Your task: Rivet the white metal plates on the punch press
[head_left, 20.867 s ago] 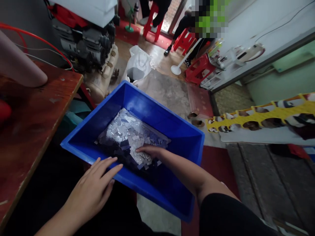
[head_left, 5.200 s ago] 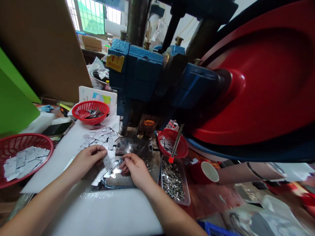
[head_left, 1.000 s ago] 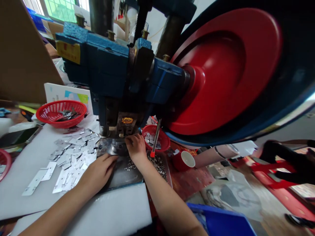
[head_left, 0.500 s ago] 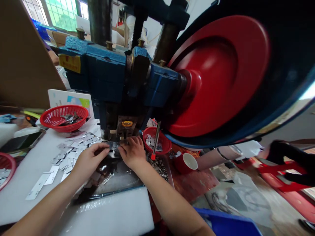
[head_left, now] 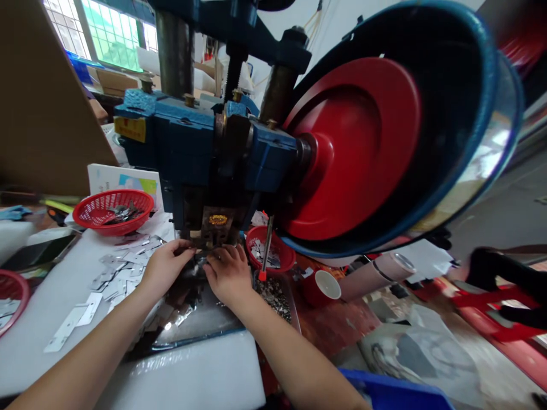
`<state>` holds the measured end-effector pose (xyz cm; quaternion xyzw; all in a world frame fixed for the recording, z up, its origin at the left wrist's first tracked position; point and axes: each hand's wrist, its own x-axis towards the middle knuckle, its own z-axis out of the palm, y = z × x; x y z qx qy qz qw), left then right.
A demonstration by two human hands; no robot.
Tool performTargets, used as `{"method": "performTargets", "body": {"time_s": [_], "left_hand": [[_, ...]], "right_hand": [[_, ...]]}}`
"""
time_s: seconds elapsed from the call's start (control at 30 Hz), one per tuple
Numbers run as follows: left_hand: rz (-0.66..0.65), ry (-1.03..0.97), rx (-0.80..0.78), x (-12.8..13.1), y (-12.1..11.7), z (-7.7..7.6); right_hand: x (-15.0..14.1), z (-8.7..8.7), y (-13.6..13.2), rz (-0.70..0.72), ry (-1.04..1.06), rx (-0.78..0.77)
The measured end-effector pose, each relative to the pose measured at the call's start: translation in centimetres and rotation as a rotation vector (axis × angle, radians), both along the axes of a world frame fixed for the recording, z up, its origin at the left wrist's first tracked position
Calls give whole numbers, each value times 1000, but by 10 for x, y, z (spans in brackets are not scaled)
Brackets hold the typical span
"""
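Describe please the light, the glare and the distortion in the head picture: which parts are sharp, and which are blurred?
Head view: daylight enters by the window, which is overexposed. Glare lies on the flywheel rim and on the metal plate. The wide lens bends the flywheel strongly. The left hand and right hand are fairly sharp; the floor at right is smeared.

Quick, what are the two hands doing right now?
Left hand: fingers curled at something small under the press; what it grips cannot be told.
Right hand: fingers bent down at the same spot; holding anything cannot be told.
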<state>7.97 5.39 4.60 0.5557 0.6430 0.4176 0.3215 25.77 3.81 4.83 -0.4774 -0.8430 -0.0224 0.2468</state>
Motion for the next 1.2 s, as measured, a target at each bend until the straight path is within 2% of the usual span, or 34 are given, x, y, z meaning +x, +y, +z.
{"method": "performTargets", "body": {"time_s": [0.37,0.5,0.8,0.97,1.1,1.2], "left_hand": [[11,-57,10,0,1,-6],[28,-80,16,-1,-1,-9],[11,-67,11,-1,-5,-10],[-17,-25,6,3,-1,-6],[-54,45,3,11,2,-3],[-58,118,-3,15,4,-3]], "right_hand": [[0,-7,4,-15,138,-52],[1,-10,2,-8,117,-54],[1,-3,1,11,57,-33],[3,-13,-9,23,140,-119],[7,-18,-8,-41,253,-104],[9,-18,-3,-44,225,-100]]}}
